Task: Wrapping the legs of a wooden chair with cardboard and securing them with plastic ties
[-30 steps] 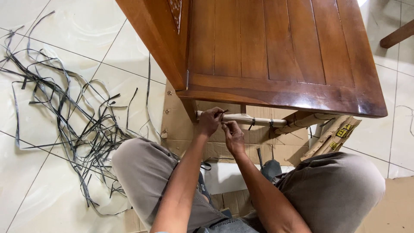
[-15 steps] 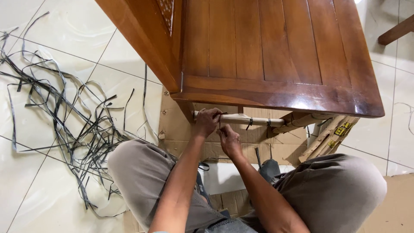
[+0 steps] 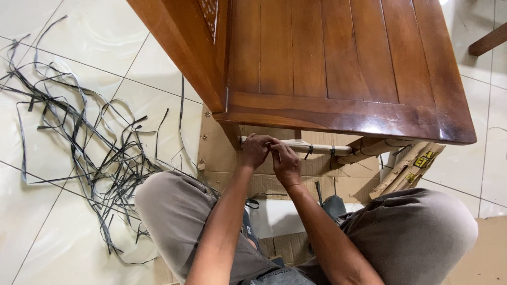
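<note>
Left hand [image 3: 255, 150] and right hand [image 3: 285, 161] touching, fingers curled, forearms extended

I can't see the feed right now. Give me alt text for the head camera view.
Both hands, left hand and right hand, meet on a pale paper-wrapped rail under a brown wooden table. The person squats on flattened cardboard. A tangle of black plastic straps lies on the tiled floor at left.
</note>
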